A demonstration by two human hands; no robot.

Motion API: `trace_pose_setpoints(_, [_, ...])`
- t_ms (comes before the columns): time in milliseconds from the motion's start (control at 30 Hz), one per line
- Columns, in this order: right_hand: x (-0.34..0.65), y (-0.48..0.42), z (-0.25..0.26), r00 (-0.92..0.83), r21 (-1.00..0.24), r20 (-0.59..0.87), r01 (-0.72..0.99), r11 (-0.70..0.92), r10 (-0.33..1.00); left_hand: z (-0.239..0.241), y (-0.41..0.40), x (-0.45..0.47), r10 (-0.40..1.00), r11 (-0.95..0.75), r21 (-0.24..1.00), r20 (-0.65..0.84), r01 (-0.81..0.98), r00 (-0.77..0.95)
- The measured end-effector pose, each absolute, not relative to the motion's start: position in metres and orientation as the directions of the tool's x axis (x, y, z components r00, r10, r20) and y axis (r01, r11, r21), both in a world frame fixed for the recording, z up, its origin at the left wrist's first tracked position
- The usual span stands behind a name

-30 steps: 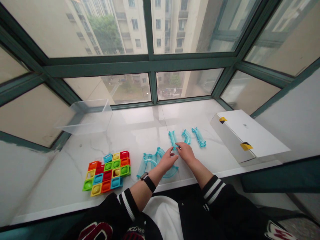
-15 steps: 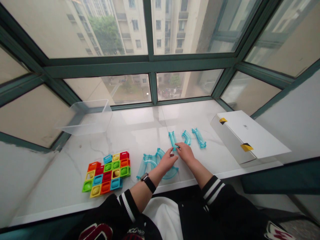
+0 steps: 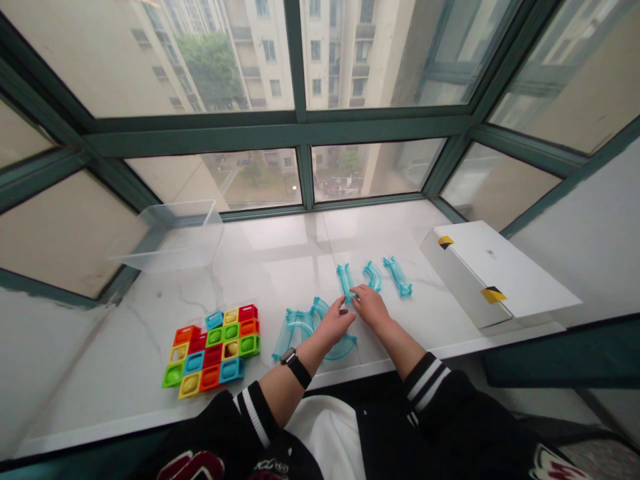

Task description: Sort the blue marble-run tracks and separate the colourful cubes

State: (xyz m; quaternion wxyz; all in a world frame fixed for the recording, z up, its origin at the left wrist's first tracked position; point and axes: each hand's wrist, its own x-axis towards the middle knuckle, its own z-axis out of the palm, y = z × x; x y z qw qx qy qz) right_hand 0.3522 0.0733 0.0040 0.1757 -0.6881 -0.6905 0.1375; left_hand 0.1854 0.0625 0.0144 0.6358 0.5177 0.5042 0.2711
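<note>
A straight, clear blue track piece (image 3: 344, 277) lies on the white ledge in front of me, pointing away. My right hand (image 3: 371, 307) has its fingertips closed at the right side of that piece's near end. At the same end is my left hand (image 3: 336, 325), forefinger tip close to the piece and thumb apart from it; whether it touches is hard to make out. Right of the straight piece sit a small curved track piece (image 3: 373, 275) and a wavy track piece (image 3: 398, 277). More blue track pieces (image 3: 295, 325) lie beside and partly under my left forearm.
Colourful square blocks (image 3: 215, 353) form a patch at the left. Behind them stands a clear plastic bin (image 3: 175, 257). A white box (image 3: 505, 267) with yellow-black tape is at the right. Green-framed windows (image 3: 280, 137) border the far side of the ledge (image 3: 270, 247).
Hardly anything differs. Both hands stay at the near end of the straight track piece, and the view shifts very slightly.
</note>
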Motion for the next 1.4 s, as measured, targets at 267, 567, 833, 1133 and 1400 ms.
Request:
trace_pose_setpoints(267, [0.355, 0.073, 0.003, -0.006, -0.434, 0.067, 0.900, 0.034, 0.998, 0.015, 0.061, 0.186, 0.856, 0.328, 0.929, -0.370, 0.173, 0.360])
trace_pose_setpoints(567, [0.354, 0.073, 0.004, 0.000, -0.447, 0.062, 0.894, 0.028, 0.998, 0.014, 0.061, 0.186, 0.858, 0.313, 0.932, -0.360, 0.184, 0.365])
trace_pose_setpoints(833, [0.355, 0.058, 0.006, 0.071, -0.501, 0.059, 0.865, -0.032, 0.996, 0.005, 0.064, 0.192, 0.857, 0.380, 0.919, -0.393, 0.108, 0.332])
trace_pose_setpoints(1133, [0.348, 0.049, 0.000, 0.155, -0.554, -0.008, 0.822, -0.133, 0.988, 0.002, 0.065, 0.193, 0.849, 0.396, 0.913, -0.404, 0.094, 0.340])
trace_pose_setpoints(1400, [0.347, 0.047, 0.000, 0.152, -0.545, 0.002, 0.829, -0.127, 0.988, -0.002, 0.067, 0.193, 0.851, 0.361, 0.925, -0.378, 0.119, 0.364])
